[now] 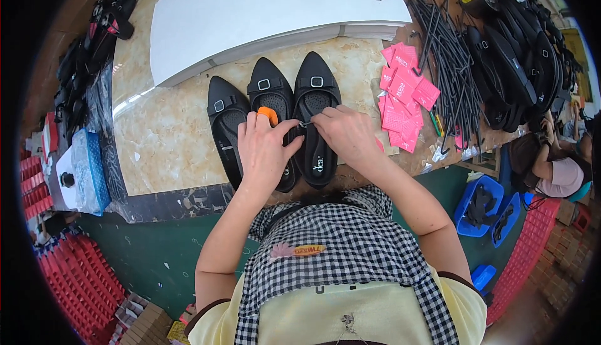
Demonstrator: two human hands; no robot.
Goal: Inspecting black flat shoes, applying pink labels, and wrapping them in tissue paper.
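Observation:
Three black pointed flat shoes lie side by side, toes pointing away from me: the left shoe, the middle shoe and the right shoe. Each has a strap with a square silver buckle. Over the opening of the right shoe, my left hand and my right hand meet fingertip to fingertip. Both pinch at a small, thin, shiny bit, too small to make out. An orange finger cover sits on one left finger. My left hand hides part of the left and middle shoes.
A tall stack of white paper sheets stands behind the shoes. Right of them lie pink cards and a heap of thin black rods. More black shoes are piled beyond. Blue bins stand on the floor. Another person sits at far right.

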